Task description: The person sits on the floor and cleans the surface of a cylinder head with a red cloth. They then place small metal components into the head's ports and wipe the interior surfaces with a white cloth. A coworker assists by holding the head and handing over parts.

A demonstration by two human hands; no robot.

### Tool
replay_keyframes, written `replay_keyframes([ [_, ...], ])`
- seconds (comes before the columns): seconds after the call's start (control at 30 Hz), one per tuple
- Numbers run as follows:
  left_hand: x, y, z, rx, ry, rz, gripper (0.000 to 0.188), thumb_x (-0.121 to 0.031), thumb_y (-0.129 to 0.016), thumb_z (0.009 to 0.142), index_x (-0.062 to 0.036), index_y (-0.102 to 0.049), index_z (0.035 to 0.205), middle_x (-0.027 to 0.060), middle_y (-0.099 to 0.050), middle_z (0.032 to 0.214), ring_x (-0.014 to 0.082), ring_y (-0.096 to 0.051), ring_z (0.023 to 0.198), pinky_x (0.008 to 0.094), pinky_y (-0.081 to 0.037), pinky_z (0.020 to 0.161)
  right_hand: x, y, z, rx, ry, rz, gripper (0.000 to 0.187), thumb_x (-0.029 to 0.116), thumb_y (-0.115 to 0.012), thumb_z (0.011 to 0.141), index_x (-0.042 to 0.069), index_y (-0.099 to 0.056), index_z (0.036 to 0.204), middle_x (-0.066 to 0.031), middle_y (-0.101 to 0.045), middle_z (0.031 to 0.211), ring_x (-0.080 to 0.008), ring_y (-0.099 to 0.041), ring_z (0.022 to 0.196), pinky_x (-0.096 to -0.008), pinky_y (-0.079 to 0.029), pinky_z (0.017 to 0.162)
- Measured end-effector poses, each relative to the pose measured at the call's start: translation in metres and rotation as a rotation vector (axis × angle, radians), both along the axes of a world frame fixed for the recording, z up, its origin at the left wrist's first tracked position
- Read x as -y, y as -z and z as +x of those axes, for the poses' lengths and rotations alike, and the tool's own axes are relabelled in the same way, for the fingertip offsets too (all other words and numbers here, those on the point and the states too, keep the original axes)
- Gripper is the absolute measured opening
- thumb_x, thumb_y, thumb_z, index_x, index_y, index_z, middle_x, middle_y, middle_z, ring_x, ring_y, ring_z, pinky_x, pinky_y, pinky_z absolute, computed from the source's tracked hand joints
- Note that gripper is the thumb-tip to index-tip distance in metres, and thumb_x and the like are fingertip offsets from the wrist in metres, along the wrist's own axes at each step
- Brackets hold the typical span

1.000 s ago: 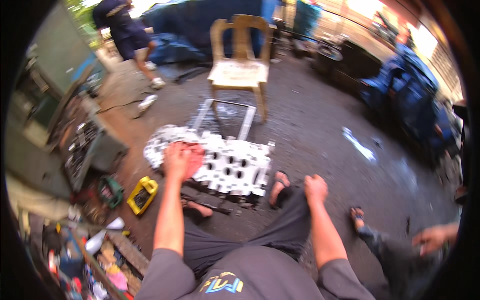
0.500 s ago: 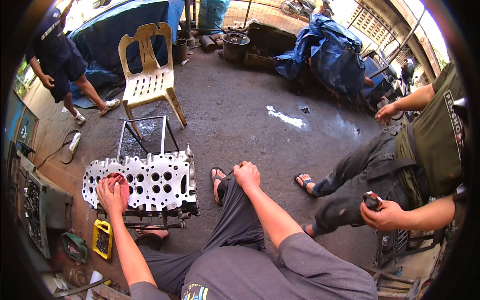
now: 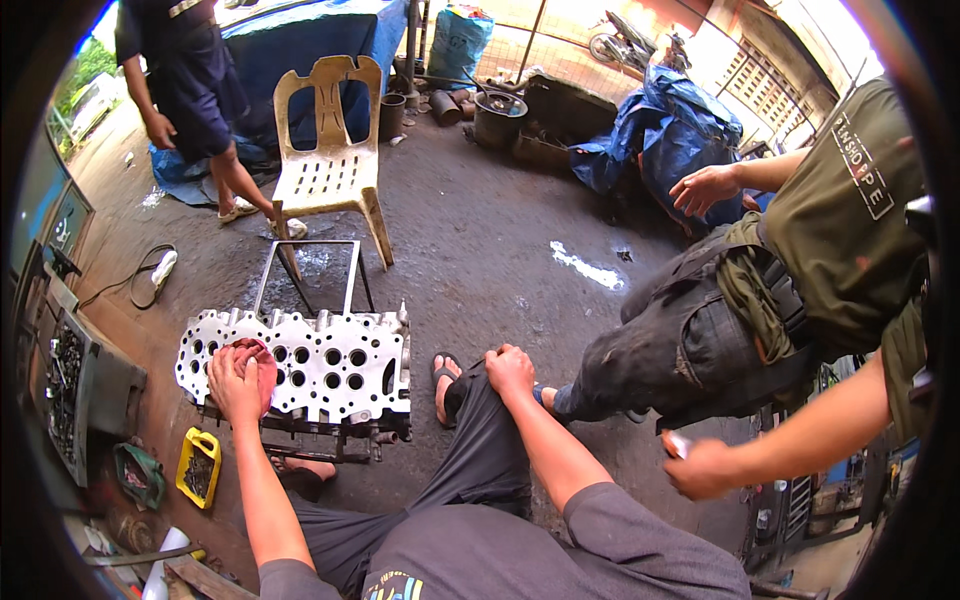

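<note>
An engine cylinder head (image 3: pixel 330 402), a pale metal block with rows of round holes, lies flat side up on a dark metal stand (image 3: pixel 352 278). On its left part my left hand (image 3: pixel 236 385) presses a red rag (image 3: pixel 266 372) against the surface, fingers bent over the cloth. Part of the rag is hidden under the palm. My right hand (image 3: pixel 510 370) rests on my right knee, fingers curled in, and no object shows in it.
A co-worker (image 3: pixel 850 200) stands close on the right, a small dark and white object in one blurred hand. Another person (image 3: pixel 190 90) is at the far left. A plastic chair (image 3: pixel 325 170) stands behind the stand. A yellow cut-open container (image 3: pixel 200 468) of small parts sits left.
The co-worker on the right has stepped nearer and swung the arms. The far-left person has moved right. My view has shifted slightly; my left hand stays on the rag, my right on the knee.
</note>
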State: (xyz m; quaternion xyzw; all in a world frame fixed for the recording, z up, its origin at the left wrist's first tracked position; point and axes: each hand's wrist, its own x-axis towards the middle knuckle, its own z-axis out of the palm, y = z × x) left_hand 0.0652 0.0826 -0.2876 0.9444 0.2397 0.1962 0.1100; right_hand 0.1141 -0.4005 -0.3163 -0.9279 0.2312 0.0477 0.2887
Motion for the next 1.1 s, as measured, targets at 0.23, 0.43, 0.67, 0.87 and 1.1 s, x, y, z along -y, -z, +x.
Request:
replay_keyframes([
  [0.23,0.004,-0.004,-0.001,0.007,-0.015,-0.023,0.055,-0.038,-0.067,0.085,-0.0103,-0.060,0.132,0.0152,-0.045,0.149,0.0376,-0.036,0.140,0.0488,-0.029,0.115,0.000,0.001,0.001,-0.016,0.005,-0.038,0.041,0.034,-0.054,0.081,0.002,-0.075,0.098,-0.0259,-0.070,0.103,-0.0406,-0.066,0.105,-0.0463,-0.050,0.096],
  [0.43,0.009,-0.008,-0.002,0.037,-0.015,-0.031,0.054,-0.039,-0.067,0.085,-0.0101,-0.061,0.130,0.0160,-0.046,0.148,0.0380,-0.038,0.139,0.0487,-0.029,0.115,-0.001,0.001,0.000,0.030,-0.009,-0.079,0.041,0.033,-0.054,0.082,0.003,-0.076,0.099,-0.0262,-0.070,0.101,-0.0413,-0.068,0.099,-0.0465,-0.052,0.093],
  [0.67,0.011,-0.008,-0.002,0.045,-0.018,-0.017,0.054,-0.041,-0.066,0.085,-0.0094,-0.062,0.129,0.0172,-0.047,0.146,0.0374,-0.038,0.138,0.0482,-0.029,0.115,0.000,0.003,0.001,0.043,-0.033,-0.101,0.039,0.033,-0.054,0.083,0.003,-0.076,0.098,-0.0261,-0.070,0.101,-0.0408,-0.068,0.099,-0.0469,-0.052,0.092],
  [0.87,0.012,-0.008,-0.001,0.054,-0.036,-0.014,0.053,-0.040,-0.069,0.084,-0.0092,-0.063,0.127,0.0158,-0.048,0.146,0.0372,-0.038,0.138,0.0485,-0.029,0.115,-0.002,-0.002,0.000,0.028,-0.008,-0.116,0.039,0.037,-0.057,0.084,0.006,-0.076,0.099,-0.0220,-0.072,0.100,-0.0393,-0.068,0.098,-0.0466,-0.052,0.090],
  [1.1,0.012,-0.008,-0.001,0.077,-0.026,-0.024,0.053,-0.039,-0.070,0.082,-0.0086,-0.064,0.125,0.0156,-0.049,0.144,0.0368,-0.038,0.138,0.0480,-0.029,0.115,-0.003,-0.010,-0.002,-0.009,0.016,-0.075,0.038,0.032,-0.056,0.081,0.006,-0.076,0.100,-0.0232,-0.071,0.104,-0.0390,-0.067,0.102,-0.0453,-0.051,0.094],
])
